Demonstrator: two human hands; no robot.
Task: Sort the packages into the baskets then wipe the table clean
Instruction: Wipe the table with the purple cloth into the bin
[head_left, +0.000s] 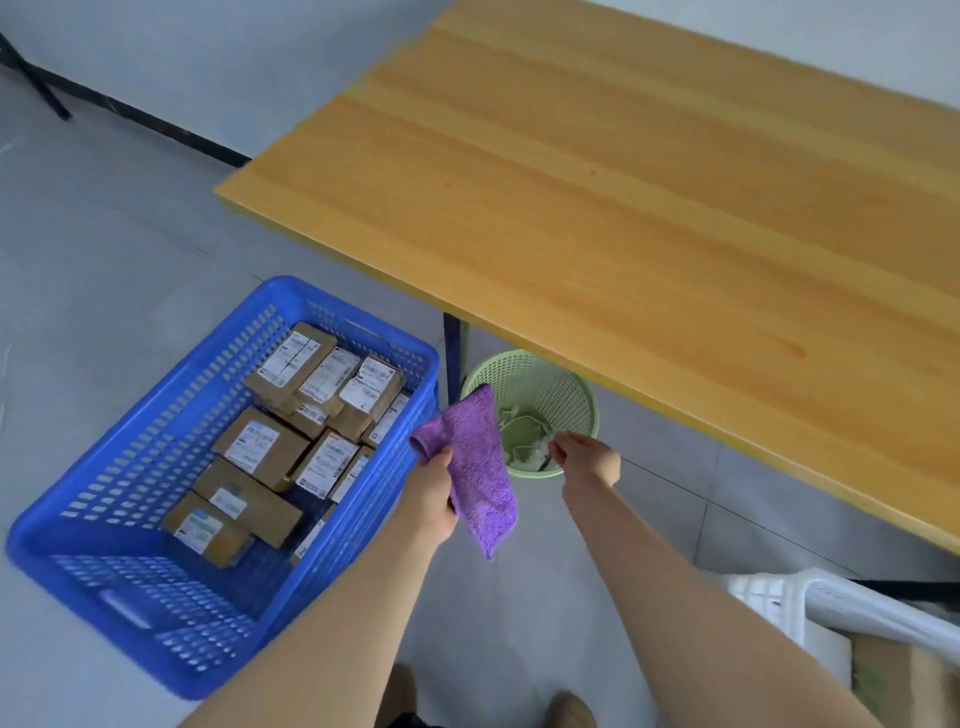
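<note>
While the left hand (434, 499) is gripping a purple cloth (480, 467), the right hand (589, 458), grip unclear, is hovering over a green wastebasket (574, 397) on grey tiles (104, 234) under the wooden table (623, 208).

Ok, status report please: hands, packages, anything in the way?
Left hand grips purple cloth. Right hand over green bin, grip unclear. Packages in blue basket. Nothing blocking table.

Tabletop (649, 208) runs out of frame at top and right. White basket (831, 608) is cut by the lower right edge, contents blurred. Labels on the packages (270, 447) are too small to read. Purple cloth (478, 467) hides part of the green bin (576, 395) rim; bin contents indistinct. Whether the right hand (587, 457) holds anything cannot be told.
</note>
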